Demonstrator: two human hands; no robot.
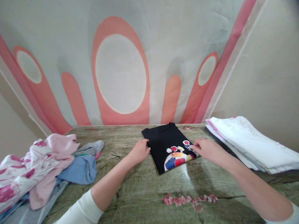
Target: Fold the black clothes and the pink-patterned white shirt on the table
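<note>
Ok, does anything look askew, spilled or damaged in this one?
Nothing looks spilled or damaged. Only mildly askew: the black shirt, folded between the left hand and right hand, sits at an angle to the table's far edge. The left pile is rumpled, unlike the right stack.

Left sleeve (pixel 80 208): plain white fabric, lightly creased, its edge circling the arm well short of the wrist.
Right sleeve (pixel 295 215): also pale, a sliver visible at the lower corner.
Forearms (pixel 114 183): both bare, tapering toward slim wrists.
Left hand (pixel 139 151): ungloved, slender-fingered.
Right hand (pixel 205 148): likewise bare, nail details too small to tell.
</note>
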